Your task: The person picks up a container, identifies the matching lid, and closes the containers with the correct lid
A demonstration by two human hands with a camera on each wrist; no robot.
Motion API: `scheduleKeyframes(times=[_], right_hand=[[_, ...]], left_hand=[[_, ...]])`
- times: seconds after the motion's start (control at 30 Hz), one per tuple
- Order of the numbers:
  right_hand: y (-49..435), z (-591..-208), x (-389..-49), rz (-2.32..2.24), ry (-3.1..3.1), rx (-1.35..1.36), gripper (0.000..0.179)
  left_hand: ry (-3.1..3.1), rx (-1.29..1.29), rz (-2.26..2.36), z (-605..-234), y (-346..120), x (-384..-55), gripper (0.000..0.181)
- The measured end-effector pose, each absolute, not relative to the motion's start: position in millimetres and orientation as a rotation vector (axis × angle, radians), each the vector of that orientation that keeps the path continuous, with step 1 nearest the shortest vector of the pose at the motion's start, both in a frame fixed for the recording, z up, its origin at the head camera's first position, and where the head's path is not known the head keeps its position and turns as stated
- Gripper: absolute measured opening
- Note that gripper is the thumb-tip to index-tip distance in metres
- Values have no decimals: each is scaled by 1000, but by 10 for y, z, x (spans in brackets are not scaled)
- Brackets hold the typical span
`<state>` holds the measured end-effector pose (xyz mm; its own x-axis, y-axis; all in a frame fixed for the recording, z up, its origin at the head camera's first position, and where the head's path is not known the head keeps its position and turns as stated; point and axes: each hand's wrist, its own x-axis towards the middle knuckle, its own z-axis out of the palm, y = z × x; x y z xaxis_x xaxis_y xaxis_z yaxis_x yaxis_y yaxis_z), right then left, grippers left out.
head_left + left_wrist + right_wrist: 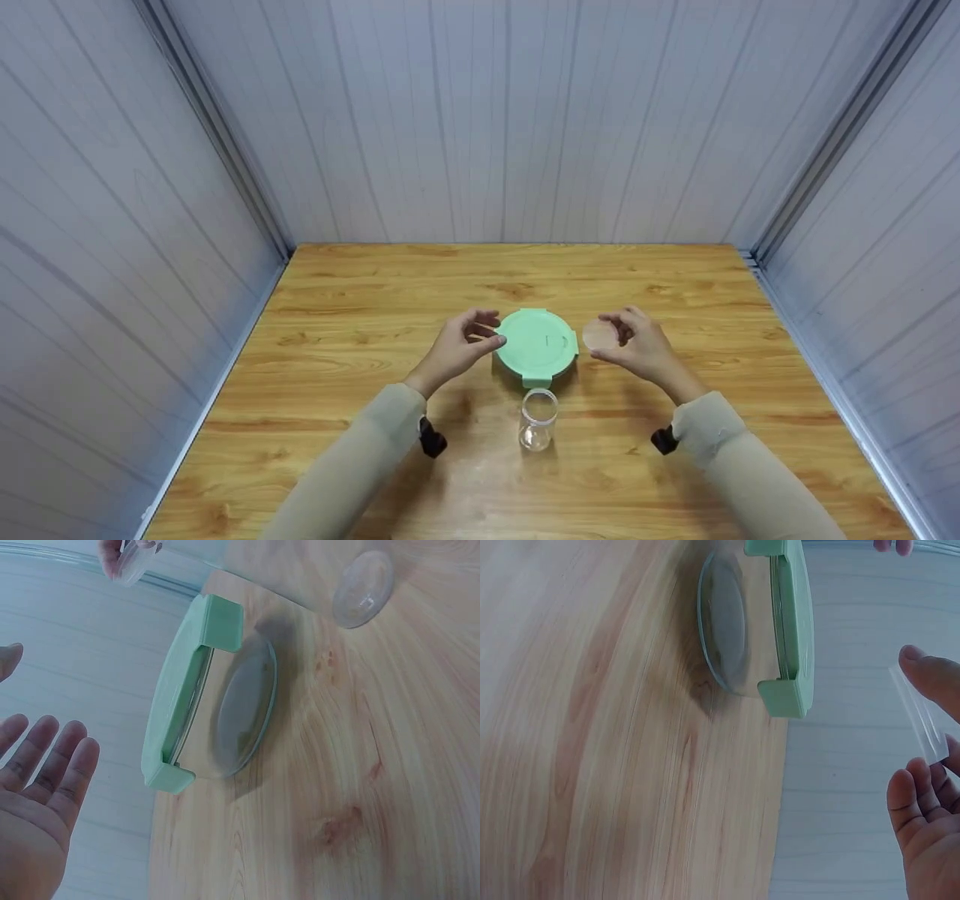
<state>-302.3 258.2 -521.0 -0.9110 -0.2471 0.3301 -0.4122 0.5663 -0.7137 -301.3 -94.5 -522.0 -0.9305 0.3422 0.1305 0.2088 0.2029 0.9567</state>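
A round glass food container with a green clip lid (537,343) stands on the table, its lid on top. In front of it is a clear, uncapped jar (536,421), upright. My right hand (637,346) holds a clear round lid (600,335) by its edge, raised just right of the container. In the right wrist view that lid (921,716) appears edge-on between thumb and fingers. My left hand (461,343) hovers at the container's left side, fingers loosely bent, holding nothing. The left wrist view shows this hand (41,795) apart from the container's clear glass bowl (244,709).
The wooden table (352,330) is enclosed by pale panelled walls (480,127) at the back and both sides. A black wrist camera (432,438) hangs under the left sleeve, and another camera (664,440) under the right one.
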Motion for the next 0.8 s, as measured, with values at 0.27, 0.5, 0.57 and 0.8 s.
scheduleKeyframes(times=[0.27,0.5,0.57,0.8], right_hand=[[2450,-5177,-3022,1289,-2571,621,55],[2344,-5163,-3031,1284,-2582,641,56],[2312,-5160,-3031,1291,-2582,652,56],[2194,-5125,-3029,1340,-2552,717,58]], left_hand=[[2351,534,1844,-5195,-880,-3030,50],[2368,536,1853,-5188,-799,-3067,45],[2377,541,1862,-5187,-766,-3079,44],[2355,563,1883,-5207,-688,-3113,41]])
